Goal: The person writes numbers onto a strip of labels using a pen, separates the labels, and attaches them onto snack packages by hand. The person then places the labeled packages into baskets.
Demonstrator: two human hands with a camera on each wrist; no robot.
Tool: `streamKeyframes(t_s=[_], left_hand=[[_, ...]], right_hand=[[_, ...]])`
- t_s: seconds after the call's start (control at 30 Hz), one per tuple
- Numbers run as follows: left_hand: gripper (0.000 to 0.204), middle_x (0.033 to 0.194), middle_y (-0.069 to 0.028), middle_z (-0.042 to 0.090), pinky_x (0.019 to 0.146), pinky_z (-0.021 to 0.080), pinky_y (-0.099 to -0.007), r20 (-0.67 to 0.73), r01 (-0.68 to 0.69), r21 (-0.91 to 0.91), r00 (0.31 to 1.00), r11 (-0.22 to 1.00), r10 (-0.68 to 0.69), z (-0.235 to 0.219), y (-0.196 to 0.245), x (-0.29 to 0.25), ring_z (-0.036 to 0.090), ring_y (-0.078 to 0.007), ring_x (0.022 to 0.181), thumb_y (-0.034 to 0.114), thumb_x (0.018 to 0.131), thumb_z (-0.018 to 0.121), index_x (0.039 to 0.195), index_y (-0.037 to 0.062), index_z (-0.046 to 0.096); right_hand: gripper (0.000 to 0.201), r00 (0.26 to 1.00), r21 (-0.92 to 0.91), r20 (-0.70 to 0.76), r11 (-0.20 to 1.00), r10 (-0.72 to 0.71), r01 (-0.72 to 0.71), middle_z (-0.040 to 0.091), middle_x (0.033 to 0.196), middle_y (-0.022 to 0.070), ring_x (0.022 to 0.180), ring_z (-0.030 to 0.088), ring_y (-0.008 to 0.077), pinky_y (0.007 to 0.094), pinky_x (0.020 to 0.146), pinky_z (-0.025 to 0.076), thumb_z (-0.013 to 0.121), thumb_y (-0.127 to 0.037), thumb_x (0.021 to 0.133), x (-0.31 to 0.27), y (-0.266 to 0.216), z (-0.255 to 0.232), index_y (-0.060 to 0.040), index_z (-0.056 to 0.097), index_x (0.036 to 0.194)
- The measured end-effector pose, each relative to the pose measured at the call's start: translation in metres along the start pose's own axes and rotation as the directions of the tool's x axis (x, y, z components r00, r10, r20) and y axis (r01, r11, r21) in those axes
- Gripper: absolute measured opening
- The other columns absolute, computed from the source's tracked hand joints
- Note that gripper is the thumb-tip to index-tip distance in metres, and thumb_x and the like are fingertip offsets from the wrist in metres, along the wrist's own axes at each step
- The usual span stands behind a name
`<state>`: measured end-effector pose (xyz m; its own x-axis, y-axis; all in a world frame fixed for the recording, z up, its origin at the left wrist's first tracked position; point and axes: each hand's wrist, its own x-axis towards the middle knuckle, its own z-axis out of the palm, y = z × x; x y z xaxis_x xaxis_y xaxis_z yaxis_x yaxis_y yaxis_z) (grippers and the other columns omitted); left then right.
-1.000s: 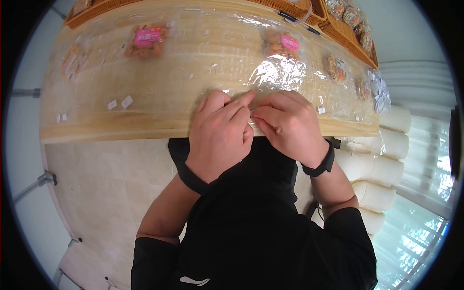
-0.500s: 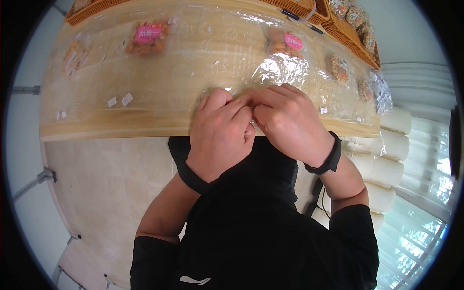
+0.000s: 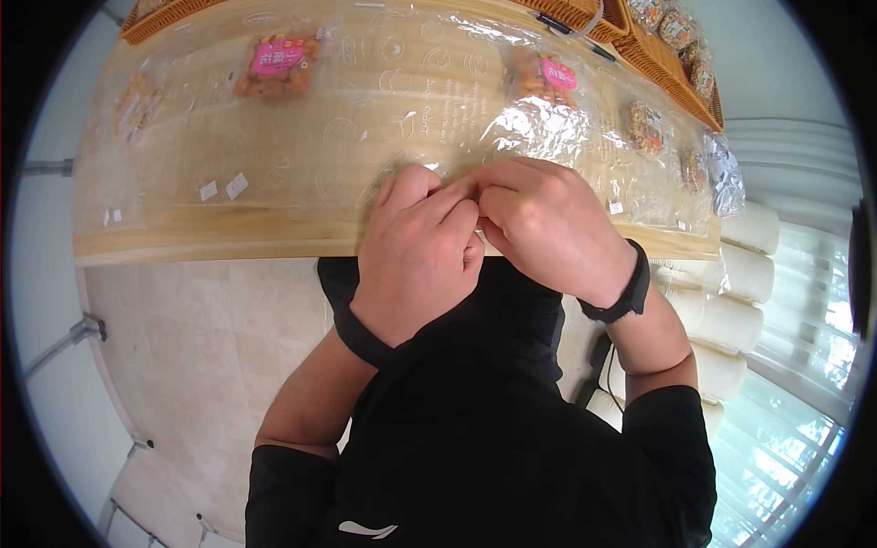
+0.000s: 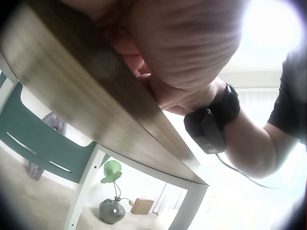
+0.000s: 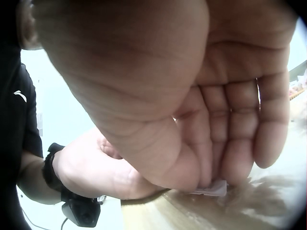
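Both hands meet at the table's near edge, over clear printed plastic bags (image 3: 365,119). My left hand (image 3: 416,247) rests there with curled fingers, its index finger reaching toward the right fingertips; I cannot tell what it holds. My right hand (image 3: 553,224) overlaps that finger. In the right wrist view its thumb and index finger pinch a small white label (image 5: 213,188) low over the plastic. Farther back lie two snack packs with pink labels, a left one (image 3: 274,78) and a right one (image 3: 539,82). More white labels (image 3: 237,185) dot the plastic to the left.
Wicker baskets (image 3: 653,64) line the far side, the right one holding snack packs. A black pen (image 3: 550,20) lies beside them. Smaller packs (image 3: 645,126) and crumpled silvery film (image 3: 726,175) occupy the table's right end. Under the table edge, a vase (image 4: 112,211) shows.
My right wrist has swung outward to the right, and its fingers have closed in against the left index finger. The left hand stays nearly still.
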<state>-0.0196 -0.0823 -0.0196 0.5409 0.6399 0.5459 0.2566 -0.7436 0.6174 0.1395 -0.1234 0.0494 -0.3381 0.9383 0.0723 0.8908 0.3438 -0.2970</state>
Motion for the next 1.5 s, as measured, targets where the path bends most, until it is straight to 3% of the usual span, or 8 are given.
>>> streamKeyframes(t_s=[0.63, 0.73, 0.9, 1.27, 1.5], left_hand=[[0.011, 0.086, -0.0062, 0.068, 0.072, 0.047, -0.0385, -0.019, -0.005, -0.014, 1.0, 1.0, 0.004, -0.001, -0.001, 0.0, 0.054, -0.0279, 0.077, -0.001, 0.062, 0.065, 0.069, 0.0015, 0.058], [0.011, 0.092, -0.0053, 0.07, 0.072, 0.047, -0.0383, 0.007, -0.009, -0.009, 1.0, 1.0, 0.009, -0.002, -0.001, 0.0, 0.054, -0.0273, 0.077, -0.002, 0.062, 0.065, 0.07, 0.0012, 0.058], [0.011, 0.106, -0.0038, 0.072, 0.072, 0.048, -0.0377, -0.014, -0.024, 0.002, 1.0, 1.0, 0.024, 0.002, -0.004, -0.002, 0.054, -0.0258, 0.077, -0.002, 0.062, 0.064, 0.071, 0.0005, 0.058], [0.011, 0.105, -0.0039, 0.072, 0.072, 0.048, -0.0372, 0.009, -0.013, 0.004, 1.0, 1.0, 0.013, 0.0, -0.003, -0.002, 0.054, -0.0258, 0.078, -0.002, 0.062, 0.064, 0.072, 0.0004, 0.059], [0.011, 0.107, -0.004, 0.073, 0.072, 0.048, -0.0366, 0.001, -0.012, 0.004, 1.0, 1.0, 0.012, 0.002, -0.004, -0.002, 0.055, -0.0253, 0.078, -0.002, 0.063, 0.065, 0.072, 0.0004, 0.059]], right_hand=[[0.01, 0.986, 0.095, -0.163, 0.995, 0.026, -0.011, 0.065, 0.09, 0.0107, 0.079, 0.065, 0.0298, 0.0381, 0.069, 0.055, 0.069, -0.004, 0.068, -0.008, 0.002, 0.015, 0.0, 0.061, 0.072], [0.014, 0.981, 0.126, -0.173, 0.99, 0.083, -0.062, 0.067, 0.093, 0.0104, 0.079, 0.066, 0.0299, 0.0365, 0.068, 0.055, 0.073, 0.004, 0.068, -0.011, 0.005, 0.018, -0.0001, 0.063, 0.076], [0.008, 0.971, 0.274, -0.177, 0.956, 0.158, -0.106, 0.064, 0.091, 0.0111, 0.081, 0.064, 0.0309, 0.0382, 0.07, 0.054, 0.069, 0.003, 0.072, -0.014, 0.0, 0.015, 0.001, 0.063, 0.076], [0.01, 0.974, 0.188, -0.157, 0.973, 0.164, -0.134, 0.063, 0.093, 0.0101, 0.083, 0.064, 0.0294, 0.0382, 0.072, 0.054, 0.071, 0.002, 0.071, -0.014, -0.001, 0.019, -0.0007, 0.063, 0.076], [0.013, 0.944, 0.247, -0.264, 0.96, 0.196, -0.131, 0.062, 0.092, 0.0099, 0.083, 0.063, 0.0302, 0.0373, 0.071, 0.053, 0.071, 0.004, 0.069, -0.018, 0.001, 0.032, -0.0003, 0.06, 0.074]])
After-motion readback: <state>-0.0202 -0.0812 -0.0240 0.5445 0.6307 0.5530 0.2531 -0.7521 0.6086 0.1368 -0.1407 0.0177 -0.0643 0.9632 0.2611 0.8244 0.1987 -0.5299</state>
